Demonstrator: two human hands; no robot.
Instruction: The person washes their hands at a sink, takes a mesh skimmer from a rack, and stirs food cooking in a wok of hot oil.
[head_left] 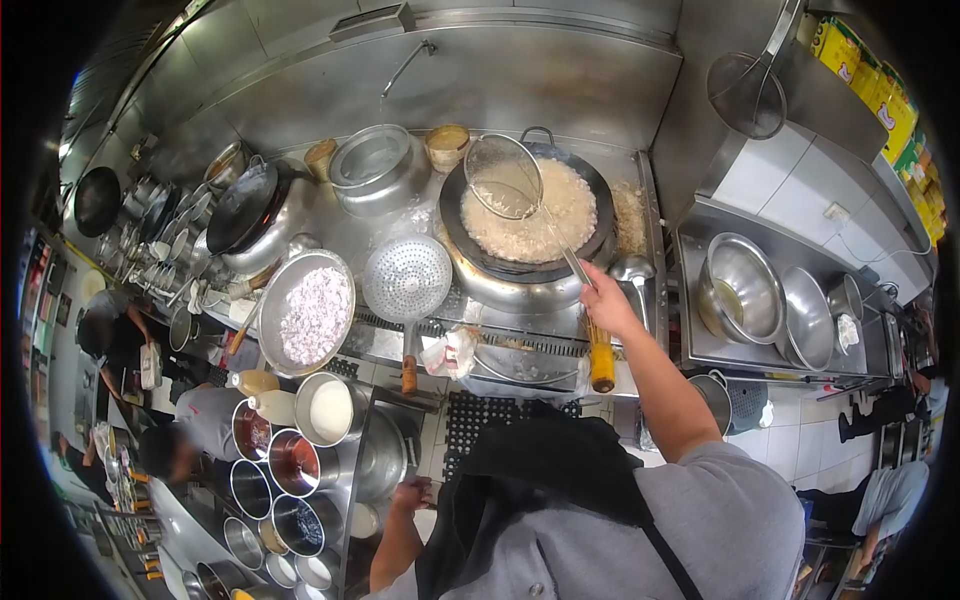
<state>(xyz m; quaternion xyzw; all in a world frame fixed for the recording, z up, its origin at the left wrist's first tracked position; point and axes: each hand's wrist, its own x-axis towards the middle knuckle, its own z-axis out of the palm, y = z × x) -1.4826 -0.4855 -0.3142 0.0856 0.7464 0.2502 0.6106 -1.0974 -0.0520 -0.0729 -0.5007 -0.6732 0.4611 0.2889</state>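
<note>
My right hand (608,298) is closed around the handle of a wire-mesh strainer (503,165). The strainer is tilted over a large black wok (603,190) on the stove, with a few pale bits in its mesh. Pale, foamy food (540,215) bubbles across the wok. Just below my right hand, a yellow-wrapped handle (600,362) sticks out over the stove's front edge, and a steel ladle (632,268) lies to its right. My left hand (411,493) hangs low by the steel side table, fingers curled, with nothing visible in them.
Left of the wok lie a perforated skimmer (408,277) and a bowl of pinkish-white pieces (318,315). A lidded steel pot (372,168) stands behind. Sauce and powder containers (296,462) crowd the lower left. Steel bowls (742,288) sit at right. Co-workers (210,425) are at the left.
</note>
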